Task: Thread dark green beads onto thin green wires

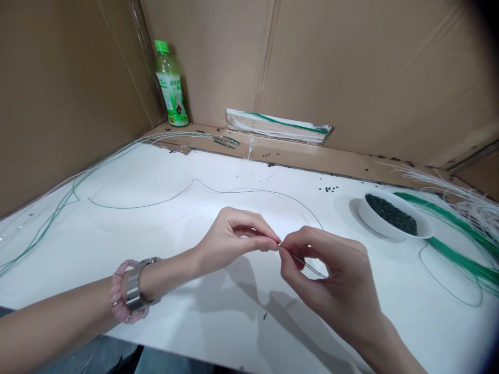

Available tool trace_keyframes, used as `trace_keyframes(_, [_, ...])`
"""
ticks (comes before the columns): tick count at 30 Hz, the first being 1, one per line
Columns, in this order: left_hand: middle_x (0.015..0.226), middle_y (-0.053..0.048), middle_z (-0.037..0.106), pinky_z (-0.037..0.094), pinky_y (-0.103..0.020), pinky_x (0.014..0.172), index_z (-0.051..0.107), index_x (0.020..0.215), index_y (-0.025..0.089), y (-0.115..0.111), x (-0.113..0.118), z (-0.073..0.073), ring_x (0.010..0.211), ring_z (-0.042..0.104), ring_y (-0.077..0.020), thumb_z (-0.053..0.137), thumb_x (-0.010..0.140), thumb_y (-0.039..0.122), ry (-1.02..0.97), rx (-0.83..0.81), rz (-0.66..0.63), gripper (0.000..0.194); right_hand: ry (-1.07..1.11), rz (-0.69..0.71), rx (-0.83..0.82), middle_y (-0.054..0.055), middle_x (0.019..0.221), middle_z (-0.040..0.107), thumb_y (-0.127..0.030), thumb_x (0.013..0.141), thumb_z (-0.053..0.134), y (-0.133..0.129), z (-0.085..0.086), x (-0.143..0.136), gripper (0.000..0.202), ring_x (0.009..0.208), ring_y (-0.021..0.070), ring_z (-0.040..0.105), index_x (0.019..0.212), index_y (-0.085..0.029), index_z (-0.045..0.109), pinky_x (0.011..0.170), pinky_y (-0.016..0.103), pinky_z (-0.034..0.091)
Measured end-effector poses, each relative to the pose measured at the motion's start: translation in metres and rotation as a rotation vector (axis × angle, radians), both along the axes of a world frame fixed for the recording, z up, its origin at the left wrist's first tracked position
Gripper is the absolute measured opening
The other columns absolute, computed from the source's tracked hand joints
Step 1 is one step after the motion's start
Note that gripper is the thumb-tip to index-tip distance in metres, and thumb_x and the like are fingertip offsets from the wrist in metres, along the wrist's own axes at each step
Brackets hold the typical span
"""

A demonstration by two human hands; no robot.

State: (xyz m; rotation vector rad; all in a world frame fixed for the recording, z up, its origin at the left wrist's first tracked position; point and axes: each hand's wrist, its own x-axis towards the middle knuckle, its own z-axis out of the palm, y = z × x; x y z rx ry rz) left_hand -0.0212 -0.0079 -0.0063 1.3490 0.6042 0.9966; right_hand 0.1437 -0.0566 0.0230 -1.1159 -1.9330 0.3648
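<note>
Head view, looking down on a white table walled in by brown cardboard. The left hand and the right hand meet just above the table near the middle of the frame, fingertips nearly touching. The left thumb and forefinger are pinched together on something very small at the meeting point, likely a bead, though it is too small to tell. The right hand's thumb and forefinger are closed on the near end of a thin green wire, whose tip pokes out toward the left fingertips; a short run of it shows under the right palm, and the rest loops away toward 12 o'clock and sweeps off to 10 o'clock across the table. At 2 o'clock from the hands sits a white bowl of small dark green beads, well apart from both hands. Bundles of green and white strands lie at 3 o'clock past the bowl. More long strands trail along the left edge at 9 to 10 o'clock. A green-capped bottle stands upright at 11 o'clock in the cardboard corner; a flat strand-wound card lies at 12 o'clock against the back wall. Loose dark beads are scattered at 1 o'clock. Judged step: threading a small piece onto the wire tip. The next move calls for steady alignment of tip and hole, then sliding it down the wire.
</note>
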Motion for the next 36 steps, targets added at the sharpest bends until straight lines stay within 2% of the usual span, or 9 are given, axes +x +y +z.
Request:
trace_keyframes(3, [0.058,0.002,0.065,0.048,-0.013,0.054,0.071,0.064,0.017,-0.0023,0.0027,0.0008,0.055,0.058,-0.0057,0.074,0.065,0.010,-0.043,-0.138,0.019,0.007,0.057,-0.002,-0.023,-0.004,0.057,0.053,-0.002,0.070,0.057,0.0002,-0.0020,-0.0018,0.014,0.050,0.0038,0.044,0.064,-0.015,0.056,0.049,0.016,0.042])
trace_keyframes(9, [0.059,0.001,0.065,0.049,-0.014,0.056,0.070,0.065,0.014,-0.0029,0.0042,0.0016,0.056,0.058,-0.0056,0.070,0.070,0.012,-0.057,-0.161,-0.024,0.006,0.115,-0.003,-0.066,-0.003,0.058,0.057,-0.005,0.072,0.058,-0.0006,-0.0023,-0.0019,0.013,0.052,0.0065,0.051,0.066,-0.016,0.058,0.051,0.019,0.049])
trace_keyframes(17, [0.059,0.000,0.065,0.051,-0.017,0.058,0.069,0.065,0.014,-0.0043,0.0042,0.0024,0.056,0.058,-0.0075,0.071,0.071,0.016,-0.051,-0.122,0.012,0.007,0.128,-0.006,-0.147,-0.002,0.058,0.059,-0.007,0.074,0.056,-0.0013,0.0028,-0.0033,0.014,0.054,0.0087,0.055,0.065,-0.017,0.060,0.053,0.020,0.053])
trace_keyframes(24, [0.060,0.000,0.065,0.051,-0.018,0.058,0.069,0.065,0.014,-0.0033,0.0034,0.0011,0.056,0.059,-0.0081,0.071,0.071,0.020,-0.030,-0.097,0.052,0.009,0.106,-0.042,-0.119,-0.004,0.058,0.061,-0.007,0.073,0.057,-0.0020,0.0019,-0.0016,0.014,0.051,0.0070,0.053,0.065,-0.018,0.061,0.050,0.018,0.050])
trace_keyframes(36, [0.062,-0.002,0.065,0.050,-0.019,0.058,0.069,0.064,0.014,-0.0041,0.0029,0.0004,0.059,0.058,-0.0095,0.070,0.071,0.015,0.018,-0.041,0.044,0.008,-0.025,-0.058,-0.033,-0.004,0.055,0.053,-0.006,0.072,0.056,-0.0012,0.0007,-0.0009,0.014,0.049,0.0063,0.045,0.063,-0.017,0.056,0.047,0.018,0.043])
